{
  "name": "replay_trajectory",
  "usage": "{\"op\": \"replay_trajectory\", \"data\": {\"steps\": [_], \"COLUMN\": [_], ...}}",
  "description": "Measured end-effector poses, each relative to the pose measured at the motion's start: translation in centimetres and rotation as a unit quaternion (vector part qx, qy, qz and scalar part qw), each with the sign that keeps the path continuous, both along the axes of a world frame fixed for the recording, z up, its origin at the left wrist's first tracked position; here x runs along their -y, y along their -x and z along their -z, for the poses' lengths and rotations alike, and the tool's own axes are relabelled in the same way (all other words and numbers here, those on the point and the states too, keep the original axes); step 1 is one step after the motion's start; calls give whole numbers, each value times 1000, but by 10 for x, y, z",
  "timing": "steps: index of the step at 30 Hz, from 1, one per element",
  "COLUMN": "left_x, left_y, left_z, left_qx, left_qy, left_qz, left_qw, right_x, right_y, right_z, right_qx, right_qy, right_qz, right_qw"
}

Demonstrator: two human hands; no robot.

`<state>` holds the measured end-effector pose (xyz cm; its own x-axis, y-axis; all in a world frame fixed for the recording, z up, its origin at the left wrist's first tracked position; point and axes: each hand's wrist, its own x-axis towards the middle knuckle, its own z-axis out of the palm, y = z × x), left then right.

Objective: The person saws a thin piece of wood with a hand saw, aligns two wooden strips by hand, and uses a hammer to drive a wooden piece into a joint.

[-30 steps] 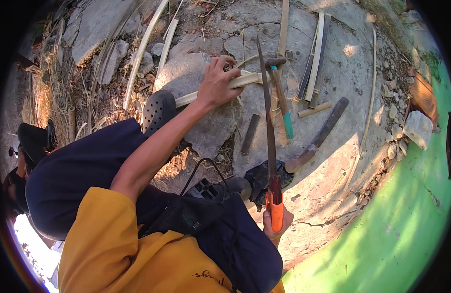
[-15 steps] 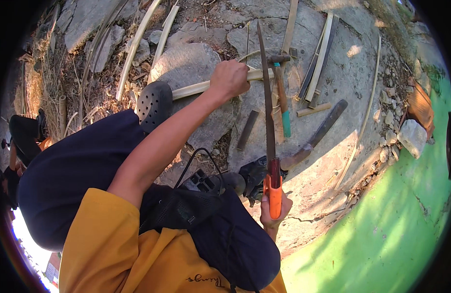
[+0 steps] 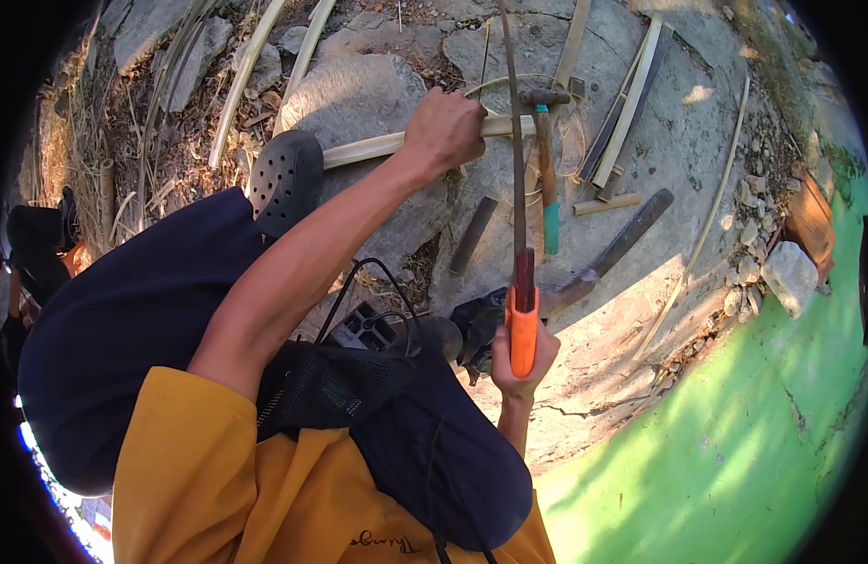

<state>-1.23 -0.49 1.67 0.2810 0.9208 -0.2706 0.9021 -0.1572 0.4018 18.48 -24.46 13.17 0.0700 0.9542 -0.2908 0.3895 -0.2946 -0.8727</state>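
1. Looking down on a grey slab of rock, outdoors, in patchy sun and shade.
2. Clamping the left hand around a pale strip, with fingers curled tight and knuckles up.
3. Running almost sideways over the slab, from the edge of a dark, holed clog, under the left hand, to just beside a hammer.
4. Wrapping the right hand around the orange handle of a saw, with blade aimed away from the body.
5. Crossing the strip near its right end with that blade; impossible to tell from above whether touching.
6. Below the strip, left of the blade, a short dark piece.
7. Right of the hammer, a short stick; beyond it, slats side by side.
8. Lying aslant nearer the body, a long dark tool with a brown near end.
9. Just left of the right hand, a crumpled black bag.
10. At lower right, a bright green surface.
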Motion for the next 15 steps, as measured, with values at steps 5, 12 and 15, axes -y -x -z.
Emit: {"op": "replay_trajectory", "data": {"steps": [5, 12, 15], "left_x": [8, 4, 12], "left_y": [-3, 1, -1], "left_z": [8, 6, 9], "left_qx": [4, -3, -18], "left_qy": [-23, -11, -36], "left_qz": [20, -11, 34], "left_qw": [1000, 1000, 999], "right_x": [10, 44, 26], "right_y": [0, -21, -13], "right_z": [-31, -47, -41], "right_qx": [1, 18, 1], "right_qy": [23, 51, 51], "right_qz": [33, 36, 38], "right_qw": [999, 998, 998]}}
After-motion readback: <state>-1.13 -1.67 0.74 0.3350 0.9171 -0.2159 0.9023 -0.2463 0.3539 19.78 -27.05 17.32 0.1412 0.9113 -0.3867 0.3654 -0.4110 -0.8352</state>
